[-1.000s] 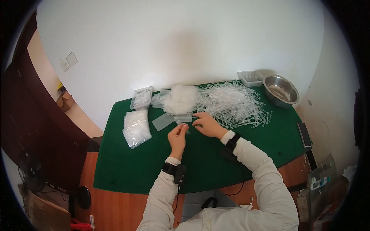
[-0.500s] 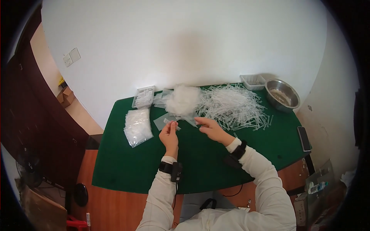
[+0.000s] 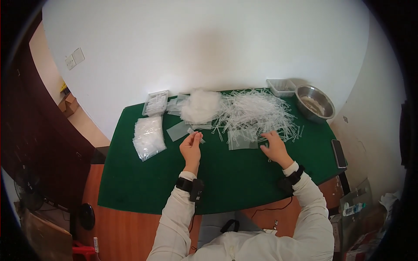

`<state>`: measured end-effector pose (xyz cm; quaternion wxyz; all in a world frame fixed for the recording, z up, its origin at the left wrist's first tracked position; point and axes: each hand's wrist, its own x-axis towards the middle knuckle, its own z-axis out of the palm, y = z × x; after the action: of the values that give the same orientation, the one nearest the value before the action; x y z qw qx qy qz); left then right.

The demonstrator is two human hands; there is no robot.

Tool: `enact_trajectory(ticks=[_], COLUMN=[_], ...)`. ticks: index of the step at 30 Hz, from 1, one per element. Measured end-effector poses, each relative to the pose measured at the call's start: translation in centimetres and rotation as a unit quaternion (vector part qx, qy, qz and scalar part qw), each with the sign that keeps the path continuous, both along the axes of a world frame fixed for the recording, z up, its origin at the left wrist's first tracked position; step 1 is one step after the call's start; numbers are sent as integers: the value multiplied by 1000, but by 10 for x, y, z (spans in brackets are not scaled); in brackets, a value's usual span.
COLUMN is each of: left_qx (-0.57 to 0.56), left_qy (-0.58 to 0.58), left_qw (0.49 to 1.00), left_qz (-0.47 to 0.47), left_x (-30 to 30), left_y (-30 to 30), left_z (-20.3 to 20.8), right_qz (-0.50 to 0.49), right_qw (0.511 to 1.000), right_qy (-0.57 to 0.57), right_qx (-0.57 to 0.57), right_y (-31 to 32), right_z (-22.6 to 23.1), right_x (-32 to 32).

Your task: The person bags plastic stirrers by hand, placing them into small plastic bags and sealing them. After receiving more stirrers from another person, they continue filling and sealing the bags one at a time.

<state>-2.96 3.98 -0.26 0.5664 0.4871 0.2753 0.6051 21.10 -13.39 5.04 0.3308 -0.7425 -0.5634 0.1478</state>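
Note:
My left hand is closed in a pinch on a small translucent strip, mostly hidden by the fingers. Beside it a flat clear plastic bag lies on the green cloth. My right hand has thumb and fingers apart, with nothing seen between them. Just left of its fingertips another clear bag lies flat, over the near edge of a big heap of thin clear plastic sticks with looped ends.
A pile of filmy clear bags stands at the back middle. To its left are a filled plastic tray and stacked bags. At the right are another tray, a steel bowl and a phone.
My right hand has moved right, away from my left hand. A clear bag has gone with it and now lies by the stick heap. My left hand keeps its pinch.

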Motion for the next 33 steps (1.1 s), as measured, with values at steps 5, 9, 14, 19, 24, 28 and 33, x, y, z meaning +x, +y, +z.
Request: enact_trajectory(ticks=[5,9,14,19,24,28,33], left_qx=[-29,-33,-33,-30,-37,-32,-31], left_qy=[-9,16,21,22,21,15,12], left_qw=[996,989,986,986,984,984,983], left_qz=[-88,-146,-160,-164,-174,-177,-178], left_x=[5,6,7,6,8,9,10], left_y=[-7,-15,-19,-20,-22,-21,-21], left_z=[0,3,7,9,9,9,9], right_qz=[124,178,196,195,210,227,231], right_qw=[963,952,949,955,940,929,929], right_qy=[-144,-204,-242,-225,-269,-289,-288], right_qx=[190,142,59,3,-9,-36,15], right_y=[41,75,95,96,88,86,79], right_z=[-5,-9,-16,-15,-8,-8,-4], right_x=[-24,-38,-37,-40,-40,-38,-42])
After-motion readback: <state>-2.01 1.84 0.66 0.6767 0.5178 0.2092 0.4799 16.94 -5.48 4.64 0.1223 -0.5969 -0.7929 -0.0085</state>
